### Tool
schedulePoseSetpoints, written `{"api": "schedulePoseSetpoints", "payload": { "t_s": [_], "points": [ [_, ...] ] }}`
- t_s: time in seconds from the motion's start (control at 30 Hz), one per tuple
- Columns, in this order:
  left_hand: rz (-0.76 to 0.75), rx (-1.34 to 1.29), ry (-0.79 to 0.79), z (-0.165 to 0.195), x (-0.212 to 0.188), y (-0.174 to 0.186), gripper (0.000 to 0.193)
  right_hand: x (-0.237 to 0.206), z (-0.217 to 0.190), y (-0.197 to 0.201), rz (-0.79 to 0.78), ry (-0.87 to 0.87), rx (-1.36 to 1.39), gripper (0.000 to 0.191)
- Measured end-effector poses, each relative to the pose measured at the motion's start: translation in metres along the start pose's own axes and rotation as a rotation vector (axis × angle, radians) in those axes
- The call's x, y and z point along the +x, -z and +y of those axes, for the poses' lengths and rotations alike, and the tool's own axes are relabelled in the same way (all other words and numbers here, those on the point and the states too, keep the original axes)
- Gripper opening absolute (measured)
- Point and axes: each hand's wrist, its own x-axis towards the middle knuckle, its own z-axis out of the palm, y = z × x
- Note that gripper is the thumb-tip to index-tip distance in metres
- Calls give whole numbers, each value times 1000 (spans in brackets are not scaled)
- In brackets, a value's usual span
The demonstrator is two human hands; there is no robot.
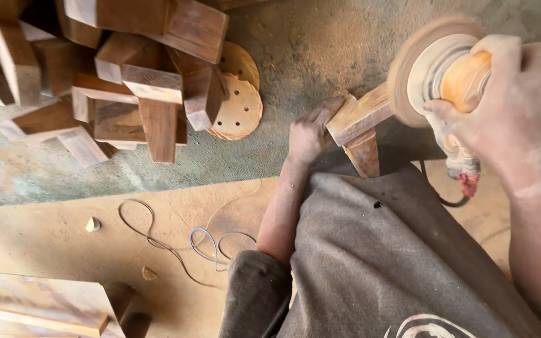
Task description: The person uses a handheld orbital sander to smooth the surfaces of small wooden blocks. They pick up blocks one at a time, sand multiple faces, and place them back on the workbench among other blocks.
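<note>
**Sander on the wood, dust everywhere**

The sander point(452, 69) is spinning into a blur, so its disc edge is hard to make out, and the right hand point(511, 106) is wrapping closed over its orange body, covering most of it. The left hand point(308, 134) is clamping shut on the end of the wooden piece point(358, 122); its fingertips are hiding behind the wood. That piece is lying with its long axis running from lower left up to the right, toward the disc, its lower leg disappearing behind the grey cloth point(396, 250). The pile of wooden blocks point(126, 81) is running off the top-left edge.
</note>
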Motion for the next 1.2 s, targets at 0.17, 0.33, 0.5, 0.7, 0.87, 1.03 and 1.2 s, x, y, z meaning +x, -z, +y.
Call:
{"api": "schedulePoseSetpoints", "payload": {
  "t_s": [0.17,0.33,0.5,0.7,0.87,1.03,1.2],
  "points": [
    [39,9,-16,4,4,0,57,2,-37,6,-90,-28,-12,86],
    [-33,-489,108,-1,4,-11,48,-35,-100,-26,-324,101,-234,61],
    [9,-561,105,-12,-9,-10,65,-55,-105,-49,-79,321,-122,40],
    [43,50,-48,-3,2,-9,54,-23,-36,-23,-94,-51,-61,73],
    [-49,156,-16,15,16,-1,54,-1,70,-10,-62,-316,144,88],
    [-69,108,111,17,19,19,30,-36,133,-59,196,-330,361,82],
    [-87,-430,343,29,7,27,60,-85,142,-118,366,-336,671,84]
  ]
}}
